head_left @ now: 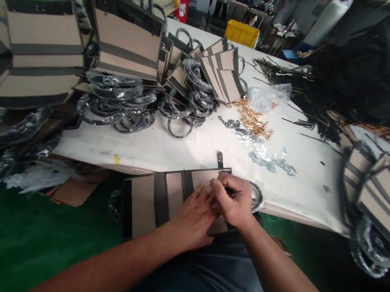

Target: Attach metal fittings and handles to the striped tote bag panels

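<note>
A beige bag panel (141,206) with dark bands and dark edges rests across my lap, against the front edge of the table. My left hand (191,220) lies on the panel with its fingers stretched toward the far right corner. Close beside those fingertips, my right hand (236,202) is closed around something dark, mostly hidden by the fingers. A dark strap tab (219,159) with a metal piece sticks out past the panel's far edge. At the right, part of a plastic-wrapped ring handle (256,196) shows beyond my right hand.
Gold metal fittings (253,118) and small silver plates (272,161) lie scattered on the white table (187,152). Stacked bag panels (129,35) with wrapped handles crowd the left; more panels (388,192) stand right. Behind are dark strips (281,71) and a yellow crate (242,33).
</note>
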`<control>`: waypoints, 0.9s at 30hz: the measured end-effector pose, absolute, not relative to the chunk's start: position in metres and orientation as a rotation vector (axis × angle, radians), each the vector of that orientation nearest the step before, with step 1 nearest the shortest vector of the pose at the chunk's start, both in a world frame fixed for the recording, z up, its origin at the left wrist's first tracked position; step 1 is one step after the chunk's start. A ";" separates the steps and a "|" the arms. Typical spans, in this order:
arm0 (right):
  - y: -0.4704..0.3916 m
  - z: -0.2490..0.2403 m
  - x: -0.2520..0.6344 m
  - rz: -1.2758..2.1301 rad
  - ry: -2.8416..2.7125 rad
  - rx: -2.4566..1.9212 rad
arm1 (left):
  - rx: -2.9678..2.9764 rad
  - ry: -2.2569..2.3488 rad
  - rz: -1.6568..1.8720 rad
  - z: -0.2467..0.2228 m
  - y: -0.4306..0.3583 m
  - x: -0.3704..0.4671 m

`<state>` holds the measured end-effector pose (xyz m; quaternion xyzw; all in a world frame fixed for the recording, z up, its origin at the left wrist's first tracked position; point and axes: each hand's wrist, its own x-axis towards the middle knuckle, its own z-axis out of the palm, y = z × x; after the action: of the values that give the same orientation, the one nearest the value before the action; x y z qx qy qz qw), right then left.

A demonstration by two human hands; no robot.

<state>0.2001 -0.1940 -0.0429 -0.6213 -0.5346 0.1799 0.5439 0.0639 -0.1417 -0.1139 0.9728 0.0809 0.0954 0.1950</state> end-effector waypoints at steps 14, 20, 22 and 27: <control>-0.199 -0.024 0.215 0.358 -0.950 -1.258 | 2.736 0.167 0.254 -0.110 -0.136 0.057; -0.201 -0.048 0.211 0.319 -0.962 -1.392 | 2.729 0.185 0.245 -0.108 -0.137 0.059; -0.204 -0.056 0.213 0.335 -0.963 -1.422 | 2.729 0.174 0.242 -0.107 -0.138 0.060; -0.206 -0.060 0.217 0.284 -0.932 -1.292 | 2.732 0.192 0.243 -0.107 -0.139 0.060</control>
<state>0.2165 -0.2064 -0.0601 -0.5777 -0.4168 0.1270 0.6902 0.0605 -0.1394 -0.1070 0.9746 0.0686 0.0869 0.1949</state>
